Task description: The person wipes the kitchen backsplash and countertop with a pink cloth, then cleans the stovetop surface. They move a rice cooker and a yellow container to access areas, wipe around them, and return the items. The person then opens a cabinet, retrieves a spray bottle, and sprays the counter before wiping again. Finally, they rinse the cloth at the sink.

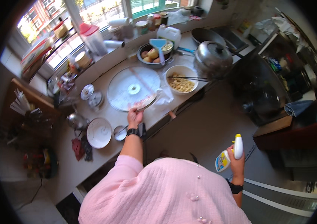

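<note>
My left hand [135, 117] is closed at the near edge of a large round glass disc [122, 92] with a white hub in its middle. In its fingers is a thin pink-and-white piece, apparently a cloth [144, 103], which lies over the disc's near rim. Off to the right, above the floor, my right hand [237, 165] grips a white spray bottle [223, 161] with a yellow nozzle tip and a printed label. A crumpled clear plastic bag [164, 95] lies against the disc's right edge.
Right of the disc stand a white bowl of food [181, 87] with chopsticks across it, a lidded metal pot [213, 56] and a basin of potatoes [150, 62]. Left are a white bowl [99, 133], a small cup [120, 133] and a metal kettle [76, 121]. Jars line the windowsill.
</note>
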The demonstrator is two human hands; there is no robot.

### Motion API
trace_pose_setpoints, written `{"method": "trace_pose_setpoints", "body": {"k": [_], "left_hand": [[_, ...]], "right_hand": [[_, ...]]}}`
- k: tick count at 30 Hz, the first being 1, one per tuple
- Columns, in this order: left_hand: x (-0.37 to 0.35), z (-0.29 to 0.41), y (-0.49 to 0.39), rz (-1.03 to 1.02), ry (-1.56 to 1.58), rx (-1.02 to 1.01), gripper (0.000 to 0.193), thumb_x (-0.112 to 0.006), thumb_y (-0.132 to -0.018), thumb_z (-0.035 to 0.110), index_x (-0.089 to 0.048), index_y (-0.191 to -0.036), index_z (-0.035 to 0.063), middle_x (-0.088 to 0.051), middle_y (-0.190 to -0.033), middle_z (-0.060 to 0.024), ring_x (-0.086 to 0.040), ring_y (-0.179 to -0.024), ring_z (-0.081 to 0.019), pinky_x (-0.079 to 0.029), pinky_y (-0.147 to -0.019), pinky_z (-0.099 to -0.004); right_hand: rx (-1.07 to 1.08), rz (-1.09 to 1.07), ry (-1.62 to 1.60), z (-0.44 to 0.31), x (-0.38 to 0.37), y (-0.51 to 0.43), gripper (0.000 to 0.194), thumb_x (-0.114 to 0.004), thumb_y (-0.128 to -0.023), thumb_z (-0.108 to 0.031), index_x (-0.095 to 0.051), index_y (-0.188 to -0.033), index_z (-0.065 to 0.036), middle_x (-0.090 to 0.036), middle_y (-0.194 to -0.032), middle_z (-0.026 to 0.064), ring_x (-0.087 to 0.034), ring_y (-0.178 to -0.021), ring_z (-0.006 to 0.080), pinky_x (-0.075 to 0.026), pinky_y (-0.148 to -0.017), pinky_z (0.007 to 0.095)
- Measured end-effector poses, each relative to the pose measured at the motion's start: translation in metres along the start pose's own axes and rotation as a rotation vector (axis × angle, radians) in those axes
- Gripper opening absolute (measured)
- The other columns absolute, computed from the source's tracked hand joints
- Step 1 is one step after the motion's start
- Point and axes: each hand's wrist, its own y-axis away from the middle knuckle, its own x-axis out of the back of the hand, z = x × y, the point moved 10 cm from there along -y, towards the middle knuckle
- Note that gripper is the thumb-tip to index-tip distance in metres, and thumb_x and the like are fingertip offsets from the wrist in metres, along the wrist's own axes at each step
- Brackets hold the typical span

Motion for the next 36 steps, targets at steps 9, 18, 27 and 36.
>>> {"method": "trace_pose_setpoints", "body": {"k": [9, 18, 27, 36], "left_hand": [[-0.038, 0.027, 0.022, 0.002, -0.219, -0.222, 0.097, -0.040, -0.073, -0.014, -0.016, -0.156, 0.0307, -0.024, -0.156, -0.0231, -0.026, -0.142, -0.0496, -0.030, -0.106, -0.0732], [-0.056, 0.029, 0.060, -0.058, -0.287, -0.249, 0.095, -0.038, -0.075, -0.014, -0.009, -0.156, 0.0282, -0.027, -0.155, -0.0249, -0.034, -0.137, -0.0506, -0.034, -0.107, -0.0697], [-0.105, 0.029, 0.113, -0.204, -0.407, -0.347, 0.079, -0.044, -0.074, -0.011, -0.025, -0.150, 0.0001, -0.032, -0.153, -0.0246, -0.032, -0.140, -0.0460, -0.029, -0.115, -0.0617], [-0.175, -0.008, 0.145, -0.198, -0.356, -0.415, 0.066, -0.045, -0.077, -0.010, -0.035, -0.142, -0.0111, -0.038, -0.149, -0.0252, -0.034, -0.140, -0.0409, -0.024, -0.119, -0.0541]], "right_hand": [[0.121, -0.132, -0.016, -0.024, -0.031, -0.029, 0.032, -0.074, -0.085, -0.013, -0.059, -0.112, -0.004, -0.067, -0.094, 0.0041, -0.064, -0.090, 0.0162, -0.051, -0.084, 0.0335], [0.183, -0.108, 0.019, -0.026, 0.015, -0.052, 0.027, -0.075, -0.083, -0.014, -0.060, -0.104, -0.005, -0.067, -0.090, 0.0058, -0.066, -0.085, 0.0187, -0.052, -0.080, 0.0342], [0.167, -0.054, 0.005, 0.007, 0.083, -0.073, 0.026, -0.075, -0.083, -0.014, -0.059, -0.103, -0.005, -0.066, -0.090, 0.0050, -0.063, -0.085, 0.0175, -0.051, -0.080, 0.0341], [0.107, 0.020, -0.077, 0.062, 0.152, -0.095, 0.030, -0.076, -0.083, -0.014, -0.059, -0.106, -0.004, -0.066, -0.092, 0.0047, -0.063, -0.086, 0.0162, -0.051, -0.081, 0.0335]]}}
